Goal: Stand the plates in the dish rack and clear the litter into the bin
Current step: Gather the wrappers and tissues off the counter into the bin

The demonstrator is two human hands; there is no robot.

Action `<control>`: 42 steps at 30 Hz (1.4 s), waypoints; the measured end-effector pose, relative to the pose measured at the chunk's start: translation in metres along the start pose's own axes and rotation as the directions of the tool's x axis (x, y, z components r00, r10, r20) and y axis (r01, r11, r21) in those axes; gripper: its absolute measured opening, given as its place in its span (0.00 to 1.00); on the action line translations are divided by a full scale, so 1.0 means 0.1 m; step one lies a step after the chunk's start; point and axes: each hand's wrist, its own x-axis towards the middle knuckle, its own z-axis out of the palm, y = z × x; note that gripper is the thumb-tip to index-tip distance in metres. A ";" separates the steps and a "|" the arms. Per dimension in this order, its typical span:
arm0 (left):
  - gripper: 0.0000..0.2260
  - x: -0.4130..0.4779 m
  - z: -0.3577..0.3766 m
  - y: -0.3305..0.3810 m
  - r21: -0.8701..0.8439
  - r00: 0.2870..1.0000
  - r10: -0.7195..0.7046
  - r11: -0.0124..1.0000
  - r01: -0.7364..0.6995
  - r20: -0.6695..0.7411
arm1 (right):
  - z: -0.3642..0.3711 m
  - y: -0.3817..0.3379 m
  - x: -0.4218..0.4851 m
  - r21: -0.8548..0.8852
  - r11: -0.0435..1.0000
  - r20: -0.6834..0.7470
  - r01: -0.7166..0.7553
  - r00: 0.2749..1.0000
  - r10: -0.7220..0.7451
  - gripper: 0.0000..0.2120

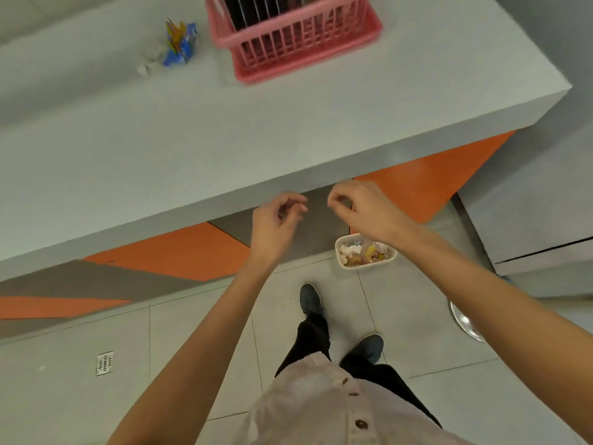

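With both hands' fingers (296, 203) loosely curled and nothing seen held, the wrappers (178, 43) left on the counter (160, 149) could be overlooked, or dropped beside the bin (364, 252).

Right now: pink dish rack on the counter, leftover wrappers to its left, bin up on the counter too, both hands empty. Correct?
Not quite. The head view shows the bin on the floor below the counter edge, not on it. The rest holds: pink dish rack on the counter, wrappers to its left, left hand and right hand empty.

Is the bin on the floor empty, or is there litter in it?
Not empty: the bin holds crumpled wrappers.
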 end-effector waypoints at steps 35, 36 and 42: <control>0.11 3.82 -3.09 -1.36 0.351 0.982 -0.099 0.924 0.151 -0.163 | 0.78 -1.16 4.36 -0.341 0.933 0.206 -0.114 0.960 0.192 0.26; 0.11 3.92 -3.10 -1.41 0.399 0.983 -0.104 0.903 0.156 -0.150 | 0.83 -1.14 4.41 -0.381 0.917 0.223 -0.118 0.951 0.215 0.24; 0.22 4.47 -3.15 -1.52 0.614 0.997 -0.002 0.788 0.048 -0.075 | 0.87 -1.24 4.69 -0.536 0.832 0.162 -0.144 0.949 0.269 0.17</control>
